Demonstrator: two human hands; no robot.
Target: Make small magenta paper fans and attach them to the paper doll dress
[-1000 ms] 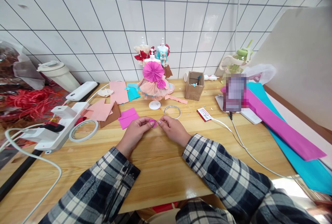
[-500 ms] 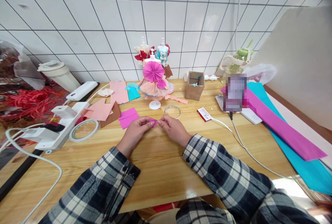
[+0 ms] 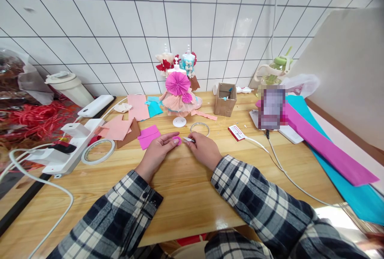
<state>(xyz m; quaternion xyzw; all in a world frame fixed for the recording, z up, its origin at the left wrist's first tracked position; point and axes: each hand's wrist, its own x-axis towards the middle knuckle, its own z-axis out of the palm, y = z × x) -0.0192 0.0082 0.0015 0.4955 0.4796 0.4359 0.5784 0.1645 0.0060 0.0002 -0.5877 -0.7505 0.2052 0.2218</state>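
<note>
Between the thumb and fingers of my left hand [image 3: 159, 150] is a small magenta paper rosette [image 3: 177, 141], partly covered by the fingertips. My right hand [image 3: 204, 149] is closed on a small tool with a pale metal tip [image 3: 187, 139] and a dark part. The fingers hide most of it, so its exact kind does not show. Its tip points left at the rosette, with a slight gap. Beyond the hands a white mannequin stand [image 3: 179, 122] carries a peach dress [image 3: 177, 101] with a large magenta pleated paper fan [image 3: 178, 84] and a smaller rosette [image 3: 187, 97].
Magenta paper [image 3: 149, 136], peach paper [image 3: 117, 128] and a tape roll [image 3: 98, 151] lie left, near a power strip [image 3: 72, 147]. A thinner tape ring [image 3: 200, 128] lies behind my right hand. Rightward are a cardboard box [image 3: 225, 105], a red-white pack [image 3: 237, 132] and long coloured sheets [image 3: 330, 149].
My right hand has drawn slightly away from the rosette, and the metal tip of its tool now shows. My left hand stays in place with the rosette.
</note>
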